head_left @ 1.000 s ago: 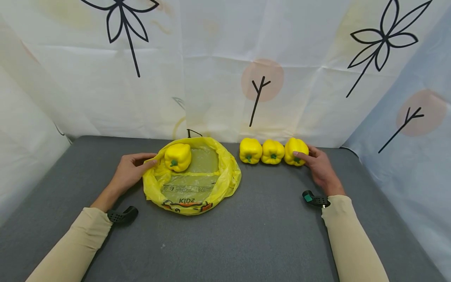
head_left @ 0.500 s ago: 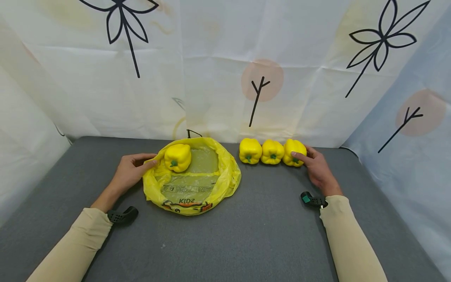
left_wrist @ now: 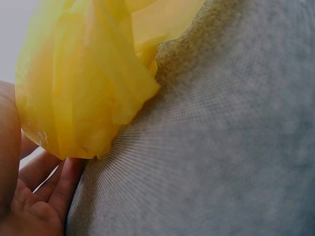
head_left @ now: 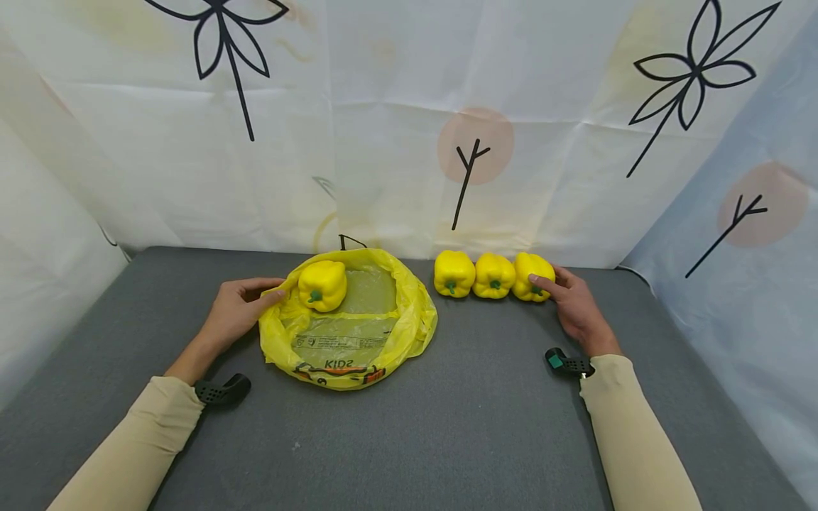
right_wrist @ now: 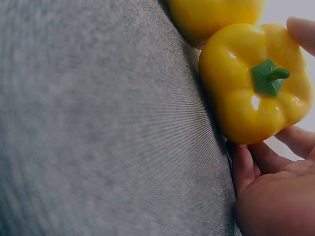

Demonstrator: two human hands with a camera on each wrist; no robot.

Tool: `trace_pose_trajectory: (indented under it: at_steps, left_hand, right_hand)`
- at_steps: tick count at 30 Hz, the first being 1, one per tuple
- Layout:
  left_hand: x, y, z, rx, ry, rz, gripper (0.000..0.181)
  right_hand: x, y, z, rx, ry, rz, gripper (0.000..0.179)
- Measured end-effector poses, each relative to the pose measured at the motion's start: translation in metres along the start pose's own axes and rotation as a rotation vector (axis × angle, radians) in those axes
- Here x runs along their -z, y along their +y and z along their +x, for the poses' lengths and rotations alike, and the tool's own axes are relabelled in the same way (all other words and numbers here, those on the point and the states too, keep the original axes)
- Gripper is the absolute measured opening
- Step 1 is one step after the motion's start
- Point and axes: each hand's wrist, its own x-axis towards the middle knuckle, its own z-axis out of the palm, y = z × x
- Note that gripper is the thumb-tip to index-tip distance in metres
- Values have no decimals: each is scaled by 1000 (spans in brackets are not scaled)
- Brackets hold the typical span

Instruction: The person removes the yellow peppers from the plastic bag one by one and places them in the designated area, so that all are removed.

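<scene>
the rightmost yellow bell pepper is seated near the far edge of the grey table, toward the far right corner, its green stem turned to the near side. it is gripped by the right hand, the thumb being laid at its front and the fingers, partly hidden, being set against its side. on its left the middle yellow bell pepper is met, and beyond that the leftmost yellow bell pepper is placed, a row of three being formed along the far edge. just beside the row, left of the table's centre, a yellow plastic bag is laid with its mouth open upward; in its far left part a fourth yellow bell pepper is contained. the left rim of the bag is pinched between thumb and fingers by the left hand, the fingertips being concealed by the plastic. beige sleeves are worn on both arms. behind the far edge, a white fabric backdrop is hung, printed with black leaf outlines.
</scene>
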Motion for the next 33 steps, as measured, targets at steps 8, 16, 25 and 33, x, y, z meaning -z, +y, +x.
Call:
trace_pose_trajectory:
  at_steps: [8, 16, 25, 33]
  left_hand:
    - [-1, -1, 0, 7, 1, 14, 46]
    - [0, 1, -1, 12, -4, 21, 47]
    - [0, 0, 0, 6, -6, 9, 44]
    - [1, 0, 0, 18, 1, 23, 46]
  right_hand:
    - [0, 0, 0, -3, -8, 7, 82]
    - [-1, -2, 0, -17, -3, 18, 85]
    - [1, -7, -3, -25, 7, 20, 86]
    - [3, -14, -7, -11, 38, -2, 87]
